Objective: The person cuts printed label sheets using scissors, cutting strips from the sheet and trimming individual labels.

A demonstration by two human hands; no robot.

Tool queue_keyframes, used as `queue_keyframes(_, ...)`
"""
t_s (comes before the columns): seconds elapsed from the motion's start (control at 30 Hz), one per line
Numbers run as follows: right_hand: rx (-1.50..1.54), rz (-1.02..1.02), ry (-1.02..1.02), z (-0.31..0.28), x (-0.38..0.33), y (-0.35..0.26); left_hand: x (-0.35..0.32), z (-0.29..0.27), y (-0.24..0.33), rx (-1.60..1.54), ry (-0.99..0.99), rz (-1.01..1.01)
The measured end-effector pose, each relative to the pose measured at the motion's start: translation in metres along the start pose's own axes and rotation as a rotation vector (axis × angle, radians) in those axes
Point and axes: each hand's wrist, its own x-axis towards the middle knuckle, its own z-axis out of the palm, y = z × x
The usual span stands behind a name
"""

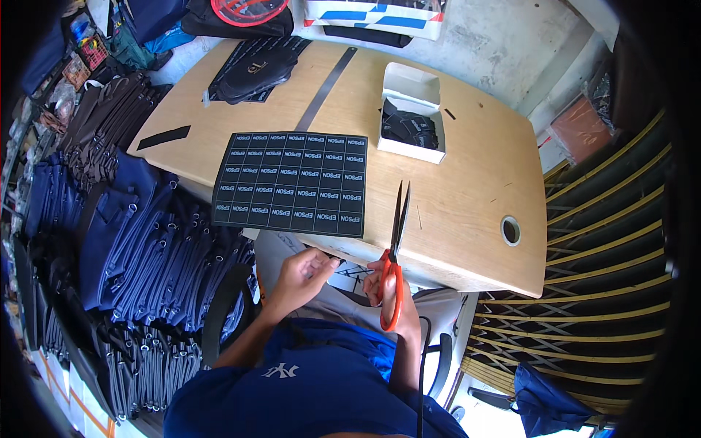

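My right hand [398, 299] grips a pair of scissors [392, 277] by its orange handles. The long dark blades point away from me over the table's near edge and look nearly closed. Just left of it, my left hand [301, 281] is in front of the table edge with thumb and fingers pinched together. A small dark bit shows at those fingertips, too small to name. Beyond the left hand lies a black sheet [290, 182] printed with a grid of pale lettered labels, its near edge overhanging the table [467, 204].
An open white box [412, 150] holds small black pieces. A metal ruler [326, 91], a black pouch [257, 74] and a dark strip [164, 137] lie on the table. Stacks of blue bags [157, 263] fill the left. A folding metal gate [584, 255] stands at right.
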Motion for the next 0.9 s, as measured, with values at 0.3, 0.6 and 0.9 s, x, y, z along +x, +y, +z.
queue_keyframes(0.3, -0.208, 0.220, 0.090, -0.004, -0.022, -0.002, 0.027, 0.008, -0.011, -0.932, 0.226, -0.543)
queue_keyframes(0.6, -0.136, 0.222, -0.038, -0.006, -0.066, 0.036, 0.035, 0.016, -0.001, -0.835, 0.164, -0.508)
queue_keyframes(0.9, 0.072, 0.437, -0.189, -0.006, -0.092, 0.028, 0.025, 0.024, -0.006, -0.741, 0.116, -0.493)
